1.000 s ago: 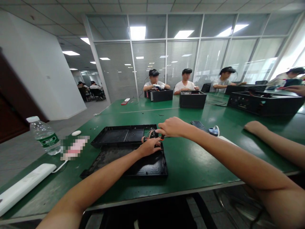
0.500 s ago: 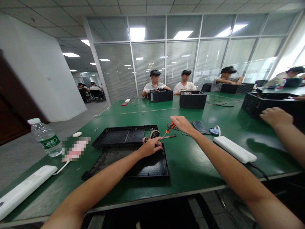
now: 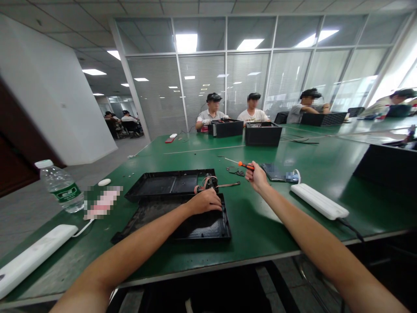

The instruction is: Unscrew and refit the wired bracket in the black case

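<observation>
On the green table (image 3: 254,243) lie two black panels, the rear one (image 3: 163,184) touching the front one (image 3: 202,228). My left hand (image 3: 206,201) rests over the front panel's upper right corner, fingers curled down; whatever they pinch is too small to make out. Striped wires (image 3: 205,182) are bunched just behind it, with a cable end reaching right. My right hand (image 3: 257,176) grips an orange and black screwdriver (image 3: 246,165), its shaft pointing left and clear of the panels. Small dark parts (image 3: 235,171) lie left of that hand.
A white power strip (image 3: 319,201) and a dark phone-like slab (image 3: 273,172) lie on the right. At left are a water bottle (image 3: 63,187) and another power strip (image 3: 39,256). People work at black cases (image 3: 263,134) across the table.
My right hand has drawn the screwdriver away from my left hand, to the right, and its shaft now points left. The neighbour's hand at right has left view, and the black case there has shifted.
</observation>
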The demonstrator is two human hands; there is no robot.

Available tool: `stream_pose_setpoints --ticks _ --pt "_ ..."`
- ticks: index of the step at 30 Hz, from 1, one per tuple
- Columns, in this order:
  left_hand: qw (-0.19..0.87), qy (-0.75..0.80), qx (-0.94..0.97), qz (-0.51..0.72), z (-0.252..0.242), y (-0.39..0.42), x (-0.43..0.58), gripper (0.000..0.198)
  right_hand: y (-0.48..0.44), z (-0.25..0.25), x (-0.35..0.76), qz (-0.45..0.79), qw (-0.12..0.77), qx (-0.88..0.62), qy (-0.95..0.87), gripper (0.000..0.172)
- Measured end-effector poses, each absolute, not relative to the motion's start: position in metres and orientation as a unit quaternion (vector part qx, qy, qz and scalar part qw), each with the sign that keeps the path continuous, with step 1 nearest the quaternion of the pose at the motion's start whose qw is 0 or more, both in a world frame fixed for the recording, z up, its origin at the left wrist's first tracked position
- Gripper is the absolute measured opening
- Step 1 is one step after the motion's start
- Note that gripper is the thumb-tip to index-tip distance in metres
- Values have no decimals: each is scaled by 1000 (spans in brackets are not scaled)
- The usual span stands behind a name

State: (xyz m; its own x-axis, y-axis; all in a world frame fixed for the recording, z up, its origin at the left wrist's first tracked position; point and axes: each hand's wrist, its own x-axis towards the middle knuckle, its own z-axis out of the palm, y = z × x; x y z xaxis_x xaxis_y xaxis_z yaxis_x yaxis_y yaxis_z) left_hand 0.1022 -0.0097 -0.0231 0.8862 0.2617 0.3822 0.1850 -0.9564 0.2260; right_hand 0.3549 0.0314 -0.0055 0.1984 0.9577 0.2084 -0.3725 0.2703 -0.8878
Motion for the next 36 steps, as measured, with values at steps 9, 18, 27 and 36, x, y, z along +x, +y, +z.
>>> stream_pose_setpoints --ticks 9,18,27,36 --pt "-96 338 928 121 20 32 27 38 -21 34 336 407 560 -304 -655 10" --pt "23 373 926 50 5 55 -36 38 -146 -21 285 -33 73 -300 -951 19" --pt "-28 326 945 -5 11 36 -13 25 -162 -32 299 -3 98 -312 -945 18" --pt "-58 339 939 -27 70 18 -8 18 -105 -27 292 -7 91 -332 -939 22"
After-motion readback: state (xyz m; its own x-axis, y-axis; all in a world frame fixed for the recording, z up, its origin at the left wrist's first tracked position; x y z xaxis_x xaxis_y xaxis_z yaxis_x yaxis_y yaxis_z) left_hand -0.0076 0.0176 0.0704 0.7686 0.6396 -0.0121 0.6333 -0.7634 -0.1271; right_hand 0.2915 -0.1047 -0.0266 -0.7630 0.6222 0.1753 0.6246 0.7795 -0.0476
